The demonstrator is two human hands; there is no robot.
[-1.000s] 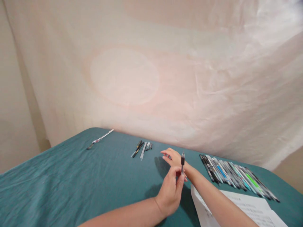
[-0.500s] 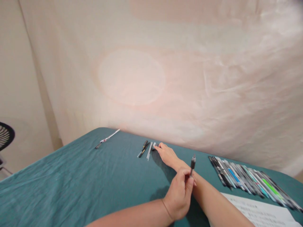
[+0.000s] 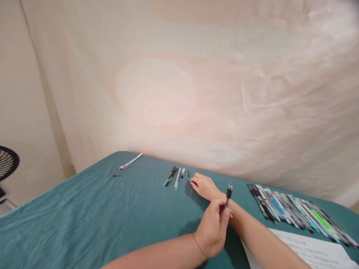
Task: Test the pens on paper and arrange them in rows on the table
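Observation:
My left hand [image 3: 213, 229] is closed around a pen [image 3: 229, 192] with a dark grip, held upright with its point up. It is raised in front of my right forearm, which passes behind it. My right hand [image 3: 206, 186] hangs low over the cloth, fingers curled in with thumb and index together; whatever they may hold is hidden. Just left of its fingertips lie a small dark piece [image 3: 187, 173] and a small whitish cap-like piece [image 3: 183, 172]. Beside these are pale translucent sticks [image 3: 177, 178] and dark pen parts [image 3: 171, 176].
A long row of pens [image 3: 297, 213] lies at the right on the green cloth [image 3: 98, 213]. Below it rests a printed sheet [image 3: 314, 250], partly behind my right arm. A thin white-and-dark pen-like item [image 3: 127, 164] lies far left. A fan [image 3: 8, 163] stands at the left edge.
My right hand has drawn back to the right, away from the small pieces, and they now show fully on the cloth. My left hand and its pen have stayed almost still.

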